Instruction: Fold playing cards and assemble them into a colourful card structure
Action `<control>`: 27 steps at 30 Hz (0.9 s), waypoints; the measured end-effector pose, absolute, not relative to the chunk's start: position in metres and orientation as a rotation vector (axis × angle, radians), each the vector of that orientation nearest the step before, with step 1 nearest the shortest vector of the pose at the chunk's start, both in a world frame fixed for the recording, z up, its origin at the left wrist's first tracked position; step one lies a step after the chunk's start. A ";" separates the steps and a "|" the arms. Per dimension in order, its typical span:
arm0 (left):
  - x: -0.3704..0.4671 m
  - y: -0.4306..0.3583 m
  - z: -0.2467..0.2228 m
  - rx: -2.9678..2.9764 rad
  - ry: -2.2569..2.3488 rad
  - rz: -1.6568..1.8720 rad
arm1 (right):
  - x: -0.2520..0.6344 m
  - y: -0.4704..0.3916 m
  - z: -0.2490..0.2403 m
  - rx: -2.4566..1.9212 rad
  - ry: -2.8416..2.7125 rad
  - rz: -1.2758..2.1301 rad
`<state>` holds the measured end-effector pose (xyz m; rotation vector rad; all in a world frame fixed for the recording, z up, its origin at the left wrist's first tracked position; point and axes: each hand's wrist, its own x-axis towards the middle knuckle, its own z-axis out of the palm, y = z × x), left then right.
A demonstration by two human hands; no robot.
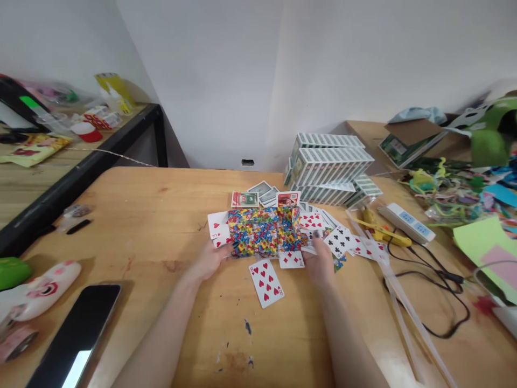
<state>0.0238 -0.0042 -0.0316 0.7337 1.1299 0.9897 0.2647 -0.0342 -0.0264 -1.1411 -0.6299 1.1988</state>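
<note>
In mid-frame, the left hand (pixel 212 258) is pinching one corner of a multicoloured, patterned, rectangular sheet (pixel 254 231); the right hand (pixel 321 263), half-curled beside it, is hiding its hold. Apparently, positioning is happening; next is needing even support.

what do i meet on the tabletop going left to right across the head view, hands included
Black phone → left hand → multicoloured patterned sheet → right hand → white power strip → yellow-green paper
</note>
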 end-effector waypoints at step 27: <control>0.018 -0.005 -0.019 0.768 1.077 0.864 | 0.269 -0.045 -0.015 -0.821 -0.649 2.038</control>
